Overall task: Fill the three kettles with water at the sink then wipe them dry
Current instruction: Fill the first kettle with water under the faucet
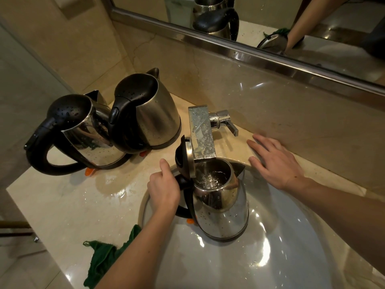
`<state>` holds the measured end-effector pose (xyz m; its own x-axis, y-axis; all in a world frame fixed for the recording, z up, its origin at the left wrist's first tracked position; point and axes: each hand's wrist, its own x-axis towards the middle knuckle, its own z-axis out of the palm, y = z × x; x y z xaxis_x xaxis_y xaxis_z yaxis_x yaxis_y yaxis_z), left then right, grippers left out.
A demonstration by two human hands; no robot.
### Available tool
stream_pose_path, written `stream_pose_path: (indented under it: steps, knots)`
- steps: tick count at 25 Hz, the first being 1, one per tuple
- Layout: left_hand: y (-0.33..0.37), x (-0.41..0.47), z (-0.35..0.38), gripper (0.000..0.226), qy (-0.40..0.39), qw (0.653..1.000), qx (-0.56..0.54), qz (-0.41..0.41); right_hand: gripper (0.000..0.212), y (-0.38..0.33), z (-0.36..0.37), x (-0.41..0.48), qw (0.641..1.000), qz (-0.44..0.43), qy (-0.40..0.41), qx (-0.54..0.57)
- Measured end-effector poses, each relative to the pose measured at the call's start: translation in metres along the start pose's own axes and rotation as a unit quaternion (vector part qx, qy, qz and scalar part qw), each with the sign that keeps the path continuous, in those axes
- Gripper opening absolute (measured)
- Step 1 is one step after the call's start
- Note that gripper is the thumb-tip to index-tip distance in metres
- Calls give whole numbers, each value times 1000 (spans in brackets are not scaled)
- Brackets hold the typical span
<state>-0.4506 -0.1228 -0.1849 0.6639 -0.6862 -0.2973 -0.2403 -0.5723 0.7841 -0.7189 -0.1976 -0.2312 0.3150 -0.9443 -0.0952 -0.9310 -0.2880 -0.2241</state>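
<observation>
The open kettle [223,207] is in the sink [291,257] under the running tap [202,134]. The left hand [164,190] grips its handle [183,212]; the right hand [275,161] lies flat on the desk [62,205] beside the lever [228,122]. Best keep it level, watch the water rise, and close the lever before it brims.

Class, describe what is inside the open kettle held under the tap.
Water pours from the tap into the kettle and bubbles there. The kettle's floor is hidden beneath the churning water.
</observation>
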Motion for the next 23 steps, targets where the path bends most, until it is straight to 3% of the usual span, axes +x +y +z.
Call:
stream_pose_path:
  steps: [23]
  knots:
    - [-2,2,2,56,4,1000,-4,6,63,0,-1,0,1000,-3,0,-3]
